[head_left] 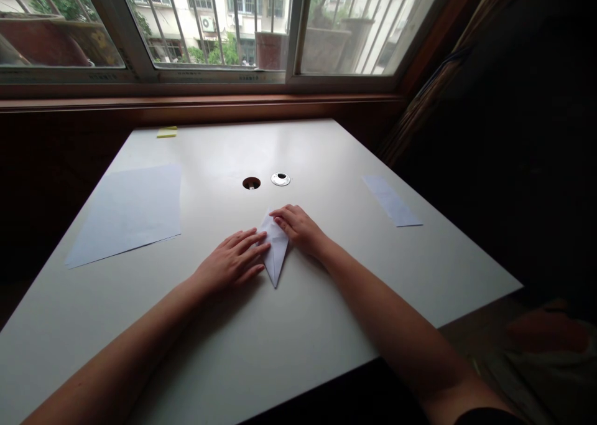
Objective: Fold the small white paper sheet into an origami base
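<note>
A small white paper (276,255), folded into a narrow kite shape with its point toward me, lies on the white table (298,325). My left hand (233,262) lies flat with fingers stretched out, its fingertips pressing the paper's left edge. My right hand (298,227) rests on the paper's upper right part, fingers curled down and pressing on it.
A large white sheet (128,212) lies at the left. A narrow paper strip (392,201) lies at the right. A cable hole (251,183) and its round cap (280,178) sit beyond my hands. A yellow note (166,132) is at the far edge below the window.
</note>
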The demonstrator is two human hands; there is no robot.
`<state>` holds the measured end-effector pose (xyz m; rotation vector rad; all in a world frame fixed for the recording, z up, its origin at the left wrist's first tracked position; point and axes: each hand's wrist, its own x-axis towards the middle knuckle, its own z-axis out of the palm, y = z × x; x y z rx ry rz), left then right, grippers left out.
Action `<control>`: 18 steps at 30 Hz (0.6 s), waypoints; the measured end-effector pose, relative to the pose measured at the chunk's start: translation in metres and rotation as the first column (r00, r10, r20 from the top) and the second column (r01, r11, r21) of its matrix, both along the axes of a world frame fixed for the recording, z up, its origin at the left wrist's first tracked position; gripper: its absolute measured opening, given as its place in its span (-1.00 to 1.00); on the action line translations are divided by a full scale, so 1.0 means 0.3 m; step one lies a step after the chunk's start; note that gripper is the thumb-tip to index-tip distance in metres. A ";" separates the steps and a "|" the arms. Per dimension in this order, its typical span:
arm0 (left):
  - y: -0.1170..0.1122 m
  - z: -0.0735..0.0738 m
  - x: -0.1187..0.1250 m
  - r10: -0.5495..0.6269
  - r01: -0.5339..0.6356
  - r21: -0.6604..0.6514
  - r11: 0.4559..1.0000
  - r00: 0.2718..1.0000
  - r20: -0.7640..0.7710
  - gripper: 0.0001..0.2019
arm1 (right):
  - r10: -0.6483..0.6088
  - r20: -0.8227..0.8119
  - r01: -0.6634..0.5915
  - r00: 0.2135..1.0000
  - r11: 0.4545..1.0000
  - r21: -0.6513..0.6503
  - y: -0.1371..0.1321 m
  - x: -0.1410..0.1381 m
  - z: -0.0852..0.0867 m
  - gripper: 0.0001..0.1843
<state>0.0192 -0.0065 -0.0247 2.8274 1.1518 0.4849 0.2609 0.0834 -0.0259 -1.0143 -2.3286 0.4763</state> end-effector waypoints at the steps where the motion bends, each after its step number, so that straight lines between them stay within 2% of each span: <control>1: 0.000 -0.001 -0.001 0.005 -0.005 -0.004 1.000 1.000 0.001 -0.50 | 0.008 -0.012 -0.008 1.000 1.000 -0.010 -0.001 0.002 0.004 -0.69; 6: 0.001 -0.002 -0.004 0.044 -0.044 -0.012 0.999 0.999 -0.022 -0.50 | 0.053 -0.039 -0.056 0.998 0.996 -0.070 -0.001 0.015 0.012 -0.72; 13: 0.015 -0.003 -0.015 0.130 -0.130 -0.002 0.991 0.988 0.087 -0.46 | 0.133 -0.097 -0.139 0.986 0.988 -0.061 0.000 0.035 0.017 -0.82; 18: 0.023 -0.022 -0.022 0.120 -0.122 0.002 0.993 0.977 0.175 -0.39 | 0.197 -0.050 -0.202 0.979 0.969 -0.144 -0.012 0.045 0.037 -0.73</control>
